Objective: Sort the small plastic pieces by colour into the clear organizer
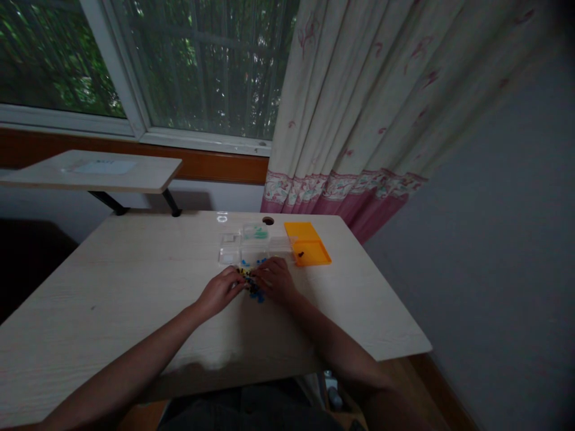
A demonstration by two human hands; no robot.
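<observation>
Your left hand [219, 294] and right hand [277, 280] curl around the small pieces [257, 294] on the table [135, 287], probably keeping them gathered; whether either grips any, you can't tell; clear trays [241, 246] and an orange case [305, 231] sit beyond, apparently for easy reach.

The pieces [256, 293] are blue, black and yellow. From them, the box [313, 251] at two o'clock is orange, and the curtain [354, 96] at one o'clock is cream with pink flowers. The table [130, 287] has a pale wood grain.
</observation>
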